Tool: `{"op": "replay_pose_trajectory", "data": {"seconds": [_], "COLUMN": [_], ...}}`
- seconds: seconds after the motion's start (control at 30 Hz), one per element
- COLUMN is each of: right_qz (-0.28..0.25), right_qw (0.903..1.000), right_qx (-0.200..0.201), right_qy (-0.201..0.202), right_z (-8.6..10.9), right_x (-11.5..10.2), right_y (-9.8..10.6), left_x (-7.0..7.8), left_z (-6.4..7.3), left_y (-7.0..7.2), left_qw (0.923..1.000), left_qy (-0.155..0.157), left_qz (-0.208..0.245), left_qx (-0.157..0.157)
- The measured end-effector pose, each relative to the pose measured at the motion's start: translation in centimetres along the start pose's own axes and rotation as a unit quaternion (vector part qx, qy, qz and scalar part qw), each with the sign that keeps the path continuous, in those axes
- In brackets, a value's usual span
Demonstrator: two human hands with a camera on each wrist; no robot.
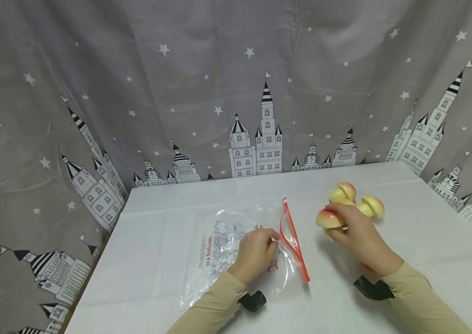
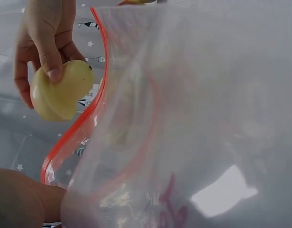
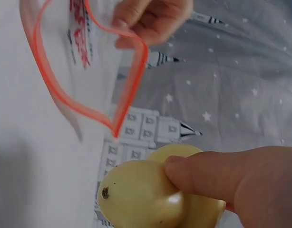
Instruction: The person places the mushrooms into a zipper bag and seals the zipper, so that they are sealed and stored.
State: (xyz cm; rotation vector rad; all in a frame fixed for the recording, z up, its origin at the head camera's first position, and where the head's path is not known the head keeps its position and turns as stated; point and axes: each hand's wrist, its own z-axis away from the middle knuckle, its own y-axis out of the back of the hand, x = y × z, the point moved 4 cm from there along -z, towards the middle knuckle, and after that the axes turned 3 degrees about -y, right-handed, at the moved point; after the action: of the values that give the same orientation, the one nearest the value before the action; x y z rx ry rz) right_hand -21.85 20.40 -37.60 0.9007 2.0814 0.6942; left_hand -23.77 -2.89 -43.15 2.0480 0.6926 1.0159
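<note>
Grasping mushroom (image 1: 328, 219) with right hand (image 1: 357, 237) over counter (image 1: 156, 222), toward far right corner; pinching bag (image 1: 229, 236) at red rim (image 1: 297, 246) with left hand (image 1: 256, 250), nearer left edge. Advisable: hold rim wide, present mushroom endwise, avoid snagging.

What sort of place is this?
Probably an indoor spot set up for tabletop recording: a white-topped table stands before a grey hanging cloth printed with castles and stars.
</note>
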Motion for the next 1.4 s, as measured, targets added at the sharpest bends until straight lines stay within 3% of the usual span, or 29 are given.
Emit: {"op": "replay_pose_trajectory", "data": {"seconds": [0.23, 0.47, 0.63, 1.0, 1.4], "right_qz": [-0.013, -0.043, -0.058, -0.075, -0.089], "right_qw": [0.9995, 0.9933, 0.9881, 0.9792, 0.9765], "right_qx": [-0.022, -0.101, -0.129, -0.163, -0.176], "right_qy": [0.020, -0.037, -0.059, -0.094, -0.087], "right_z": [-0.5, -1.4, -2.0, -1.7, -1.3], "right_x": [-1.3, -2.3, -2.6, -2.2, -2.2], "right_y": [-2.7, -5.2, -6.2, -7.9, -9.0], "left_x": [0.0, 0.0, 0.1, 0.2, 0.1], "left_z": [0.0, -0.2, -0.1, -0.1, -0.1], "left_y": [0.2, 0.2, 0.2, 0.1, 0.3], "left_qw": [1.0000, 1.0000, 1.0000, 0.9999, 0.9999], "left_qy": [-0.002, 0.001, 0.002, 0.004, 0.013], "left_qz": [-0.005, -0.005, -0.003, -0.006, 0.004], "left_qx": [0.005, 0.006, 0.009, 0.008, 0.008]}}
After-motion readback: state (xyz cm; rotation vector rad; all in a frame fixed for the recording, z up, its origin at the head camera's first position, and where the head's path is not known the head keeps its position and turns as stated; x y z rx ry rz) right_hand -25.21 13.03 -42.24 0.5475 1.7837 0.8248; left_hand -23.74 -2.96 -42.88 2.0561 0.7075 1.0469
